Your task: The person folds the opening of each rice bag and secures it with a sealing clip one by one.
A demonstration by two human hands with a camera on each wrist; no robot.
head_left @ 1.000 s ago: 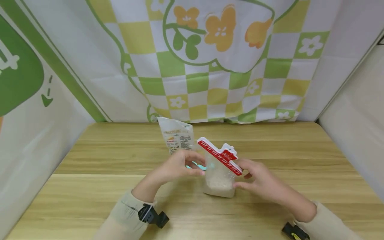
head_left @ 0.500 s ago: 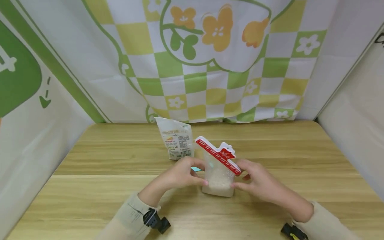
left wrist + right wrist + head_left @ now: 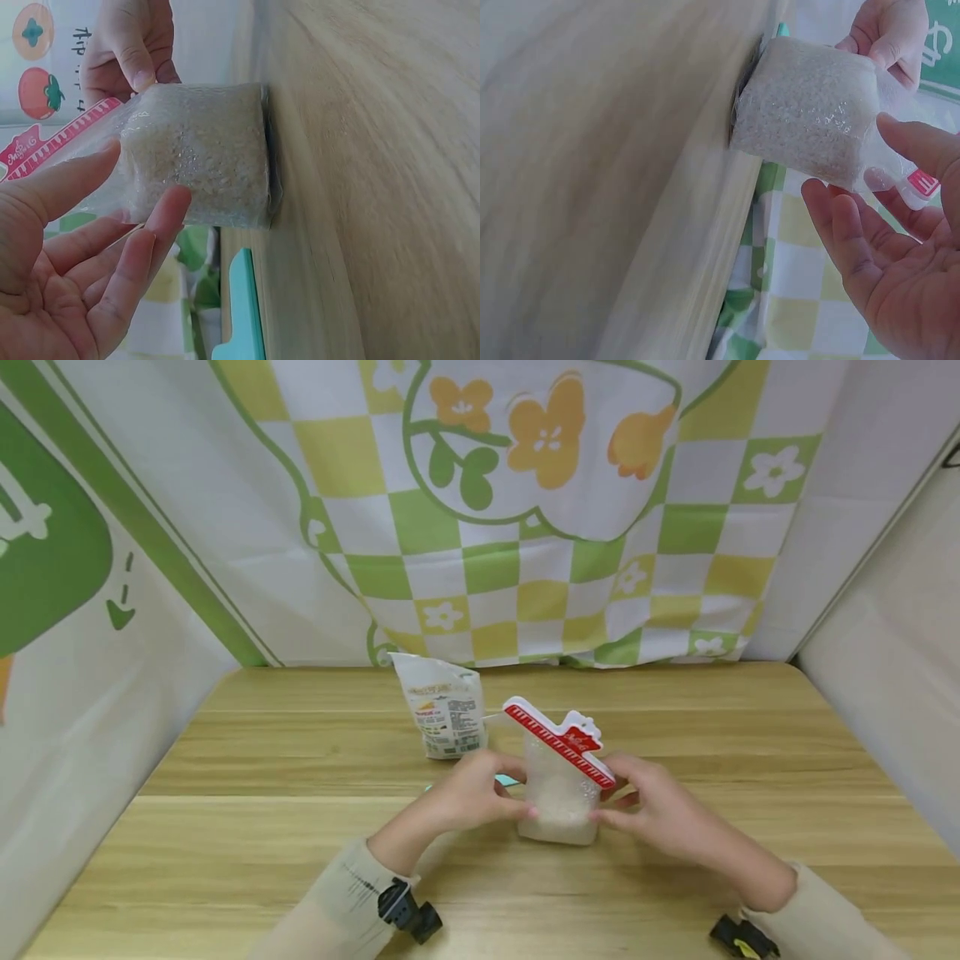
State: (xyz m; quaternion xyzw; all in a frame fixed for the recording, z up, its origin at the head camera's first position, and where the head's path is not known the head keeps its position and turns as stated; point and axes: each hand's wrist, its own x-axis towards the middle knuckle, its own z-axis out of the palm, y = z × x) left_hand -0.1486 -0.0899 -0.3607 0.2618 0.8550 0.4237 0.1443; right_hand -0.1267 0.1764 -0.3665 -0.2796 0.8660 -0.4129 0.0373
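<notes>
White and covered in print, a packet (image 3: 448, 718) stands toward the far side of the counter (image 3: 187, 852), left of the work. A turquoise strip (image 3: 244, 307) lies just beyond the left hand (image 3: 472, 797), so those fingers are best kept from sweeping wide. That hand pinches the left edge of a clear bag (image 3: 558, 814) of pale grains, thumb on the near face, fingers behind. The bag is upright in the middle, its base on the counter or barely above it; I cannot tell which. Its film looks slick, so even, gentle pressure low down, where the grains pack firm, should serve better than squeezing the slack top. Across that top slants a red-and-white clip (image 3: 562, 739), high at left, low at right. The right hand (image 3: 652, 810) holds the right edge likewise, close under the clip's lower end; pushing up there could work it loose.
</notes>
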